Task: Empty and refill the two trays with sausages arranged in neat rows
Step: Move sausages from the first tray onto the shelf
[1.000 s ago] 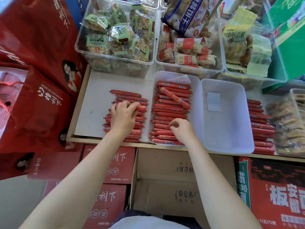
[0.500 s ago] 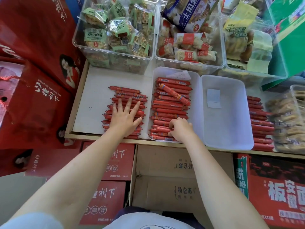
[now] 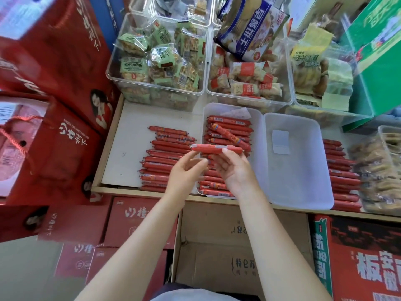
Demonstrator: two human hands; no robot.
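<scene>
My right hand (image 3: 236, 170) pinches one red sausage (image 3: 214, 148) and holds it level above the left white tray (image 3: 258, 135). That tray holds rows of red sausages (image 3: 230, 127), with one lying askew on top. My left hand (image 3: 184, 174) hovers just left of the right hand, fingers relaxed, under the sausage's left end; I cannot tell if it touches. A loose stack of sausages (image 3: 162, 157) lies on the white shelf left of the tray. The right white tray (image 3: 303, 181) holds only a white paper slip. More sausages (image 3: 340, 170) lie in a row right of it.
Clear bins of wrapped snacks (image 3: 156, 61) stand behind the trays. Another snack bin (image 3: 382, 170) is at the far right. Red gift boxes (image 3: 54, 137) crowd the left side. An open cardboard box (image 3: 217, 246) sits below the shelf edge (image 3: 130, 190).
My right hand has lifted a sausage out of the left tray's near end. My left hand has left the loose stack and moved right toward the right hand.
</scene>
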